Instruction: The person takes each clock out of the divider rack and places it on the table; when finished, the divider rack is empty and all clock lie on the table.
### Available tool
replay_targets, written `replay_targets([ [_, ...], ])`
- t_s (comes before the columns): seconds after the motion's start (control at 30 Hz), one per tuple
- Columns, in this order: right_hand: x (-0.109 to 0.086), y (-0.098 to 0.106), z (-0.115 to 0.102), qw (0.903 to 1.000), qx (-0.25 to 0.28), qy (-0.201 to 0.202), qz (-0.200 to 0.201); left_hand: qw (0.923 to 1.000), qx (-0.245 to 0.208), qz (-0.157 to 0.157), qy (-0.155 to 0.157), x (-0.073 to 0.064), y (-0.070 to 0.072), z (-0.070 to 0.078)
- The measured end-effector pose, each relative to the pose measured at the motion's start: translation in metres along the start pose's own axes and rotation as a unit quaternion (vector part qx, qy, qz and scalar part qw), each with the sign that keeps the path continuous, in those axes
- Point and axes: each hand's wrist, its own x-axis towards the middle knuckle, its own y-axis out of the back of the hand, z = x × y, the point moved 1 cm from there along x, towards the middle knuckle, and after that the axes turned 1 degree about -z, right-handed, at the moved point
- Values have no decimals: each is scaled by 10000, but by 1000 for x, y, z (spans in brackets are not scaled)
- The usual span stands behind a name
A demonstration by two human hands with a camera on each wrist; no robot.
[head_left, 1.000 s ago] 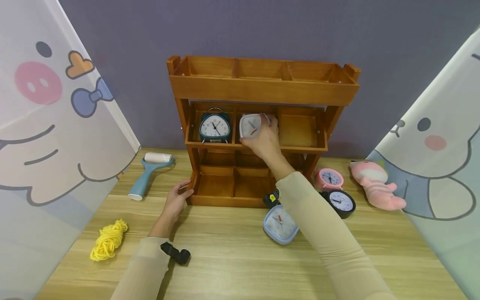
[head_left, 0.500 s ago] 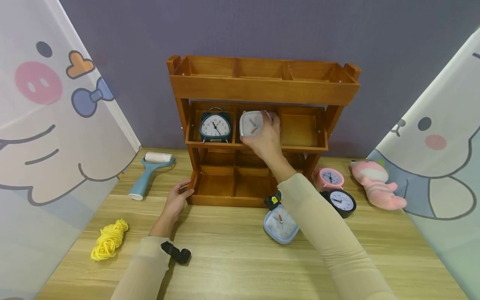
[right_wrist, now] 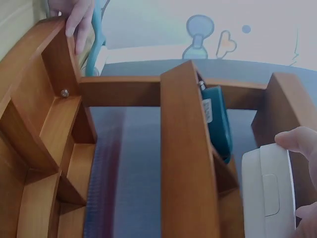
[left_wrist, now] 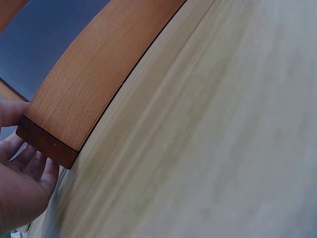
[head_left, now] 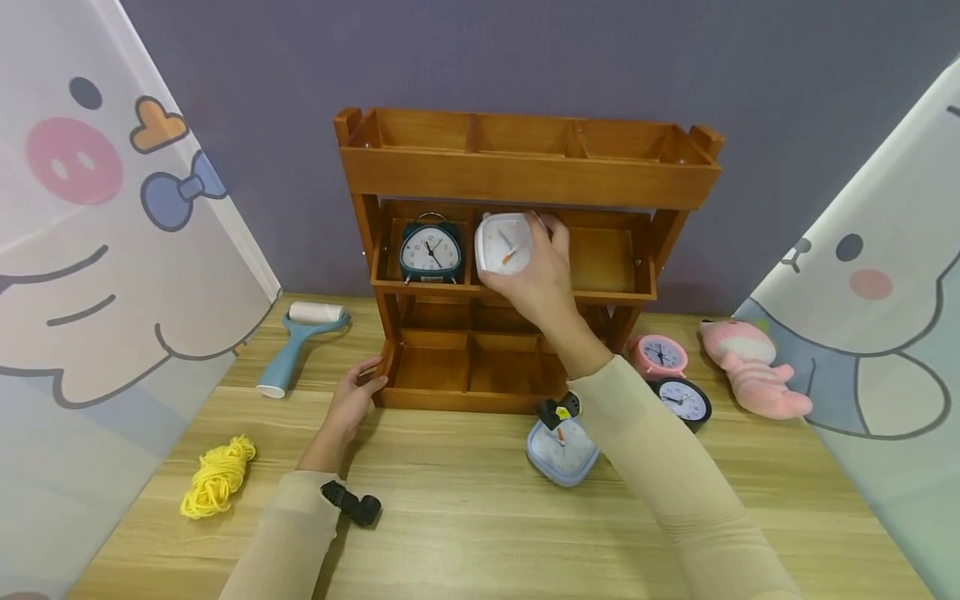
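Brown rack (head_left: 525, 177), 3-tier, stood upright, L hand (head_left: 352, 402) gripping low L corner. White sq. clock (head_left: 501, 243), pinched in R hand (head_left: 543, 275), faced fwd @ mid-tier ctr.

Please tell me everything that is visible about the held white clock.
The white clock has a rounded-square front, a pale face and grey and orange pointers. Its case looks plastic, with an outlined panel on one edge. The right hand grips it, facing outward, at the middle tier's central compartment; whether it touches the shelf is unclear.
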Motion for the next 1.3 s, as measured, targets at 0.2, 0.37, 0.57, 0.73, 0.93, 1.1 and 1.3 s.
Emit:
replay_targets([
  [0.2,-16,9,-3,9996,-106,114,-230,9999,-134,-60,64,-1,0,2],
  [0.37,-32,18,-3,9984,-191,89,-519,9999,-91,-34,80,-1,0,0],
  [0.57,-53,26,2,9954,-323,255,-862,10000,28,-40,40,-1,1,1],
  [0.73,-73,25,9,9924,-291,313,-1154,10000,31,-28,40,1,1,1],
  [0.93,-96,14,22,9891,-169,343,-1422,10000,48,-40,33,2,2,0],
  [1.1,-113,2,32,9852,-58,348,-1675,9999,68,-56,47,1,2,0],
  [1.3,-131,-12,42,9811,52,313,-1908,10000,30,-33,42,1,0,-1],
])
